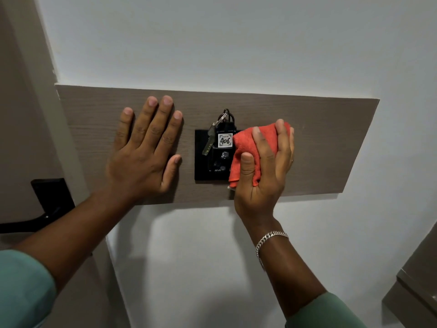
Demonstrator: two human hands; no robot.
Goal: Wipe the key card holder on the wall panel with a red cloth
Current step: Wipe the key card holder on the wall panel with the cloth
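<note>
A black key card holder (pixel 204 166) is set into a brown wood-grain wall panel (pixel 326 143). A black key tag labelled 406 (pixel 224 140) stands in it, with a metal key (pixel 209 140) hanging from its ring. My right hand (pixel 264 171) is shut on a bunched red cloth (pixel 246 147), pressed against the holder's right side and covering that part. My left hand (pixel 144 152) lies flat on the panel, fingers spread, just left of the holder and not touching it.
A black door handle and plate (pixel 50 197) sit on the door at the lower left. A brown cabinet corner (pixel 416 287) juts in at the lower right. White wall (pixel 212 43) surrounds the panel.
</note>
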